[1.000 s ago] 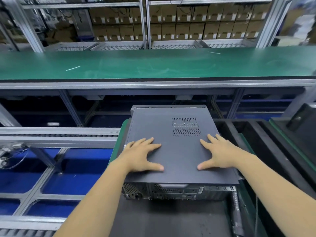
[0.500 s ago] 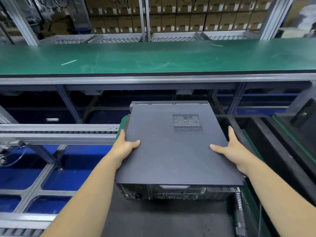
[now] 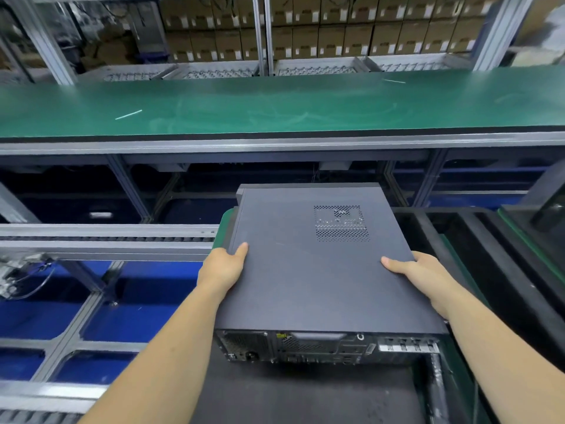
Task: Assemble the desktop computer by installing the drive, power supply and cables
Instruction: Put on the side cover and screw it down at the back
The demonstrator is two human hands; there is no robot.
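In the head view both forearms reach forward from the near edge, one to each side of the closed computer case (image 3: 318, 270). The left hand (image 3: 221, 269) grips the case's left edge, thumb lying on the top panel and fingers curled out of sight under the side. The right hand (image 3: 420, 270) grips the right edge the same way, thumb flat on the panel, fingers wrapped down over the side. A second ago both palms lay spread flat on the lid; half a second ago they had moved out to the edges, and now the case sits a little nearer and larger in view, with more of its rear panel (image 3: 327, 345) showing. The case lies flat on the dark mat of the bench (image 3: 305, 396), its long axis running near to far, rear ports facing the person and the vent grille (image 3: 341, 223) on the far right of the lid. Beyond it runs a green conveyor belt (image 3: 275, 102).
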